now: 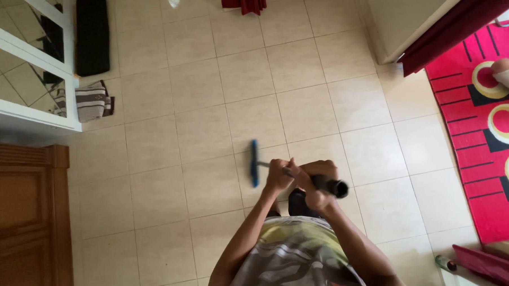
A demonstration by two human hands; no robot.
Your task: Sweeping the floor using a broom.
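Mop (254,163), blue head on tiled floor (208,105); left hand (278,175) & right hand (318,183) both clamped on stiff handle. Prob light, rigid; grip near black end.

No package, label, sign or screen can be seen in this view. At the bottom right corner lies a small green bottle (442,262) with a dark cap, on its side on the floor just beside a red flat thing; if it carries a label, it is too small to tell.
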